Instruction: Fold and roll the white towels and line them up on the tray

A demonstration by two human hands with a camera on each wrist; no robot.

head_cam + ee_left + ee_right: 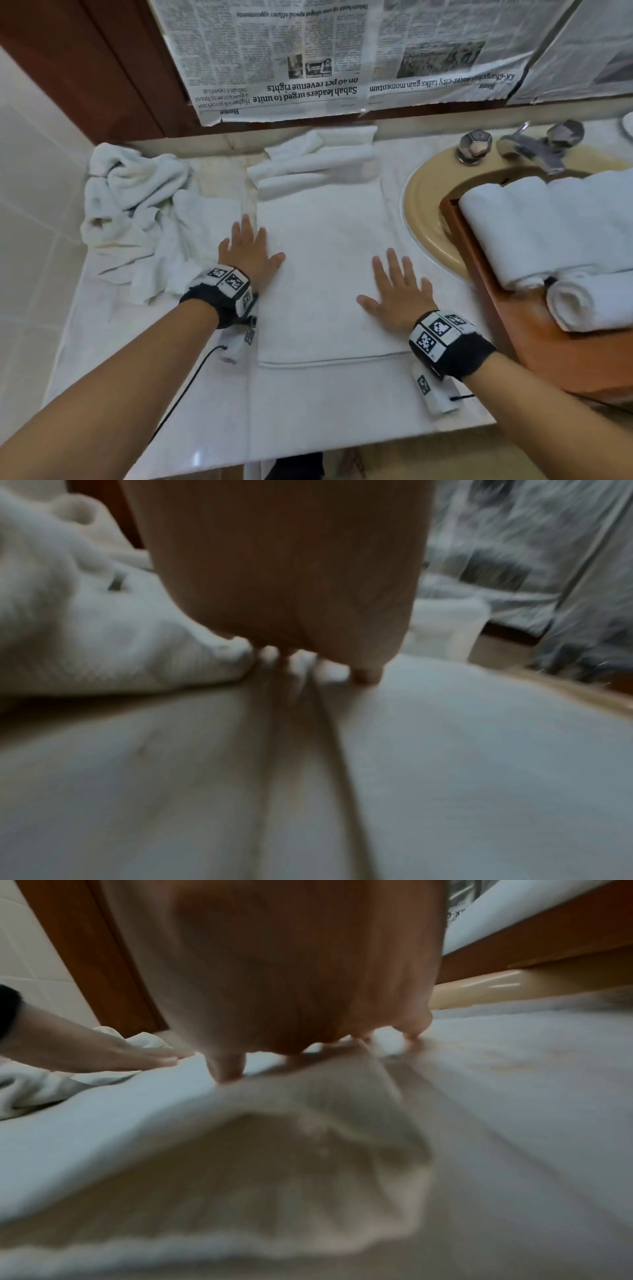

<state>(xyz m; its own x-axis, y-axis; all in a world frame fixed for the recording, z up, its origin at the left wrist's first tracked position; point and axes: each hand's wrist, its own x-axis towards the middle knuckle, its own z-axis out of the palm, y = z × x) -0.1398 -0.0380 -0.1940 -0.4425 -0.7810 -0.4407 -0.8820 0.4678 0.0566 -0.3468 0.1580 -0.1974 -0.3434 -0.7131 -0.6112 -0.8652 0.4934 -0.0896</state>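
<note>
A folded white towel (325, 267) lies flat as a long strip on the marble counter (144, 394). My left hand (251, 248) presses flat on its left edge with straight, spread fingers. My right hand (397, 293) lies flat on its right side, fingers also spread. In the right wrist view the towel (137, 1123) runs under my right palm and my left hand (103, 1053) shows at the left. A wooden tray (513, 315) at the right holds rolled white towels (561, 226), with one more roll (589, 305) in front.
A crumpled heap of white towels (137, 212) lies at the left. Loosely folded towels (318, 161) sit at the back. A tan sink (428, 219) with a chrome tap (534, 147) is at the right rear. Newspaper (342, 51) covers the wall.
</note>
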